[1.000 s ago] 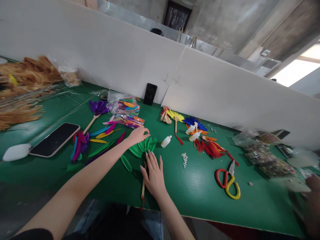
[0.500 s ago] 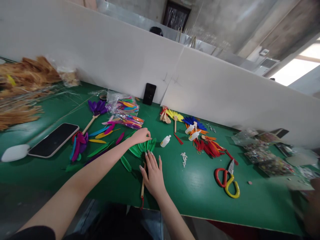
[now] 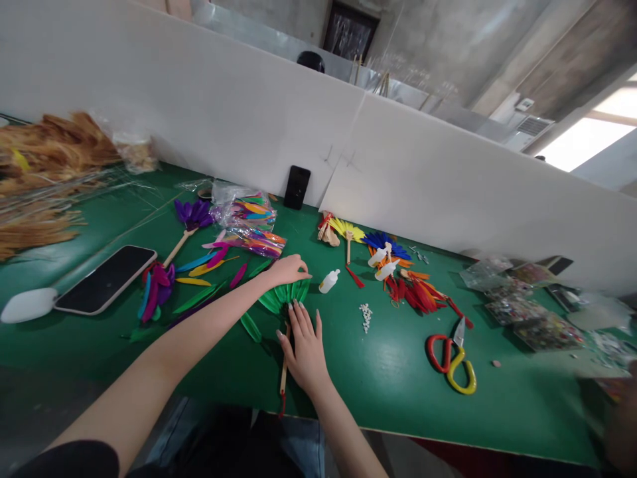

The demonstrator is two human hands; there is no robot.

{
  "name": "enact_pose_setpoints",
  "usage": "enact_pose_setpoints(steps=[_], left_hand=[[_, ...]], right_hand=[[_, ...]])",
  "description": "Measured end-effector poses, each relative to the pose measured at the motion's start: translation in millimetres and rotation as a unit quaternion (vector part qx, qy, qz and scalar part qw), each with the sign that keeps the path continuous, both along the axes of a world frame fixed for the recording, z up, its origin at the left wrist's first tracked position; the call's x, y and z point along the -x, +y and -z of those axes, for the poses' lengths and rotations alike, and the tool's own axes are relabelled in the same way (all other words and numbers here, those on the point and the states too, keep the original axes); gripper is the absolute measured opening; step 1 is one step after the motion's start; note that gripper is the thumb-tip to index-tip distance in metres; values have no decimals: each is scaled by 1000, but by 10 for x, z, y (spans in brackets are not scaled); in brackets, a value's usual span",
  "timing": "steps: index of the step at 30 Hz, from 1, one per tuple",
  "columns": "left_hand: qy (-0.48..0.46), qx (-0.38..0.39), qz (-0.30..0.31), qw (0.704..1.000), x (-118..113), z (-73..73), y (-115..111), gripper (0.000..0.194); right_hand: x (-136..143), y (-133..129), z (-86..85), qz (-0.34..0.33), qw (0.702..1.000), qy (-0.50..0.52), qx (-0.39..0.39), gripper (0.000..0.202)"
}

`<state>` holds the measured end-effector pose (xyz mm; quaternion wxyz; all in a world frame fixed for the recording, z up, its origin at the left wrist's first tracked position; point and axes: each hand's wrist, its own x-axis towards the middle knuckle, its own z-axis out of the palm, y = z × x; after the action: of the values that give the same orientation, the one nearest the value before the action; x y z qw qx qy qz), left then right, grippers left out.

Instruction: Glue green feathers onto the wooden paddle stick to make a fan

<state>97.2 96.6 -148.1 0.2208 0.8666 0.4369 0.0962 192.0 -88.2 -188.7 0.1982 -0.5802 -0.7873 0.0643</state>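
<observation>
A green feather fan [image 3: 282,297] with a wooden handle [image 3: 285,365] and a red tassel [image 3: 282,403] lies near the table's front edge. My right hand [image 3: 307,345] lies over the base of the feathers and the top of the handle, its fingers spread. Above the fan's upper edge is my left hand [image 3: 290,270], thumb and fingertips pinched together at a green feather tip; what they hold is too small to make out. A loose green feather [image 3: 250,326] rests left of the handle.
Right of the fan are a white glue bottle [image 3: 329,281], white beads [image 3: 365,317] and scissors [image 3: 451,362]. A phone [image 3: 106,279], purple fan [image 3: 193,214] and bagged feathers [image 3: 249,216] lie left. Yellow [image 3: 347,230] and blue [image 3: 385,244] fans sit at the back. Someone's blurred hand shows far right.
My left hand has moved slightly right along the top of the green feathers. My right hand has stayed in place on the fan.
</observation>
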Motion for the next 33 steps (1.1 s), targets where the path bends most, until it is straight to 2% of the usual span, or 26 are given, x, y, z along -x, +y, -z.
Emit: enact_pose_setpoints(steps=[4,10,18,22,25,28,30,33], left_hand=[[3,8,18,1000,-44,-13,7,21],[1,5,19,1000,-31,-19,30,21],[-7,-1,-7,1000,-17,52,14,16],[-39,-19,-32,999,34,-6,36,16],[-71,-35,-56,995,155,-122,22,17],[-99,-42,-77,991,362,-248,-80,19],[-115,-44,-88,989,541,-304,-207,20],[-130,-37,-99,986,844,-304,-459,25]], right_hand=[[0,-2,-25,2,1000,1,13,55],[5,0,-27,0,1000,4,20,55],[2,1,-17,-3,1000,4,10,55],[1,0,4,-4,1000,10,1,56],[-7,1,5,-4,999,35,-9,55],[-44,-6,-27,7,993,114,-33,50],[-91,-25,-59,36,977,201,-68,41],[-175,-78,-105,109,933,330,-93,31]])
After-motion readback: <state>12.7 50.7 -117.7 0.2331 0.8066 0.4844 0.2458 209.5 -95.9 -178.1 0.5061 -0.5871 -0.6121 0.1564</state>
